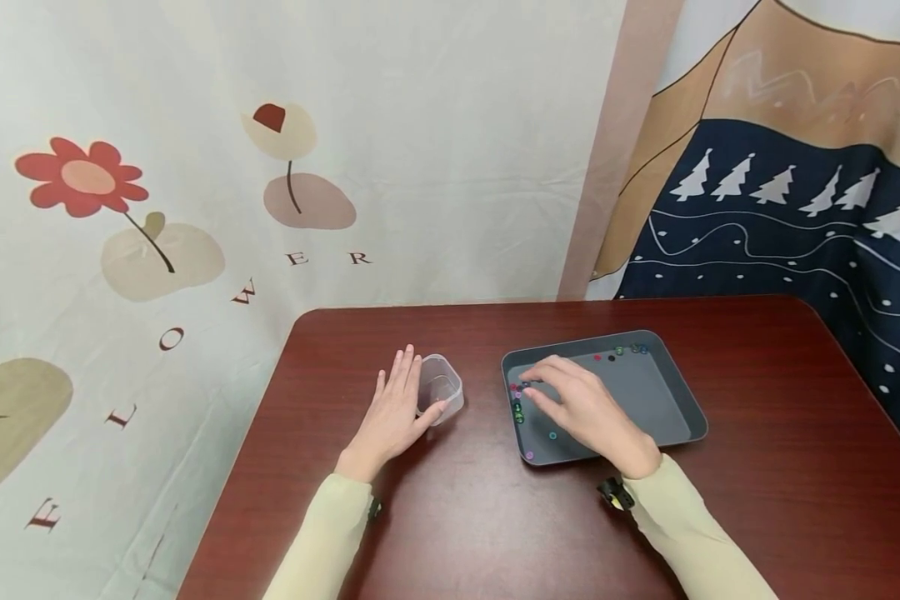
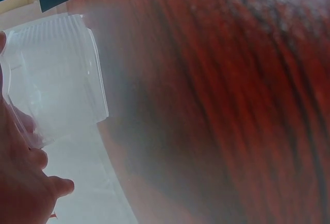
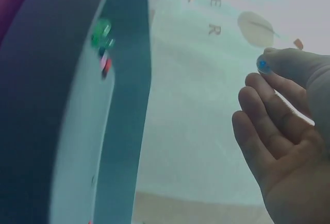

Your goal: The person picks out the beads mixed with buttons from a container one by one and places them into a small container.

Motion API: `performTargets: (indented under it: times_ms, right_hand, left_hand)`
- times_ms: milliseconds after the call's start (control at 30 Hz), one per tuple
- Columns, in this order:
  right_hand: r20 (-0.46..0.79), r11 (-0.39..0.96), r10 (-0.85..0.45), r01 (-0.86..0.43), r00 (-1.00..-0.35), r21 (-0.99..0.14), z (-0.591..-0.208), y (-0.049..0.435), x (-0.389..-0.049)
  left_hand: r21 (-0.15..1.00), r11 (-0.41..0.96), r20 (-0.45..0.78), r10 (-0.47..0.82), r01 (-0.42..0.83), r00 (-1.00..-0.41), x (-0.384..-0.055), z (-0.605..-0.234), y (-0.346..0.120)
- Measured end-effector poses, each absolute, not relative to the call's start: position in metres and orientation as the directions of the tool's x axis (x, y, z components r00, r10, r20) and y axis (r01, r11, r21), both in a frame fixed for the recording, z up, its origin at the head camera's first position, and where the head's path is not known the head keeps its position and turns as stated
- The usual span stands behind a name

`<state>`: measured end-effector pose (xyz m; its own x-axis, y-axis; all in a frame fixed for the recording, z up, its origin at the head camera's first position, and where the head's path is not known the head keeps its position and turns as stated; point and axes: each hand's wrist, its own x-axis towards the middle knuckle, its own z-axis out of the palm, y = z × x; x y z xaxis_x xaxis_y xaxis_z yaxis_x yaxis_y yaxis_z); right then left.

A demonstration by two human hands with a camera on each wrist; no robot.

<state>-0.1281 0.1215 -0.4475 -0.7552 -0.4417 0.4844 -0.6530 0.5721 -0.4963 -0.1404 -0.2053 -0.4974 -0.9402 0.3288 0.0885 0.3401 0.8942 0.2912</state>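
At the left, my left hand (image 1: pixel 392 414) steadies a clear plastic container (image 1: pixel 446 385), fingers along its left side and thumb across its near side. The container (image 2: pixel 56 80) fills the left part of the left wrist view. My right hand (image 1: pixel 587 407) is over the left half of a grey tray (image 1: pixel 656 404). Between its thumb and index finger it pinches a small round blue bead (image 3: pixel 263 64), and the other fingers are loosely bent. Several colourful beads (image 1: pixel 518 408) lie along the tray's left wall.
More beads (image 1: pixel 619 351) lie by the tray's far wall, and a purple bead (image 1: pixel 529 455) sits in its near left corner. Tray and container stand apart on a dark red wooden table (image 1: pixel 480 517). A printed curtain (image 1: pixel 450 167) hangs behind the table's far edge.
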Motion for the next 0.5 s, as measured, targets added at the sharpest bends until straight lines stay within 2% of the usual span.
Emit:
performTargets:
  times_ms: [167,333,500]
  right_hand:
    - [0.507,0.516,-0.447,-0.675,-0.737,-0.527,-0.445,0.096,-0.132]
    - [0.506,0.464,-0.414,-0.654,-0.757,-0.597,-0.443,0.071,-0.137]
    - [0.514,0.459,-0.388,-0.644,-0.765,-0.613,-0.441,0.051,-0.142]
  left_hand:
    - [0.301,0.892,0.082,0.329,0.338,-0.941,-0.140,-0.499,-0.206]
    - [0.296,0.893,0.085,0.329,0.339,-0.941,-0.141,-0.499,-0.205]
    - [0.293,0.894,0.088,0.329,0.340,-0.940,-0.140,-0.498,-0.205]
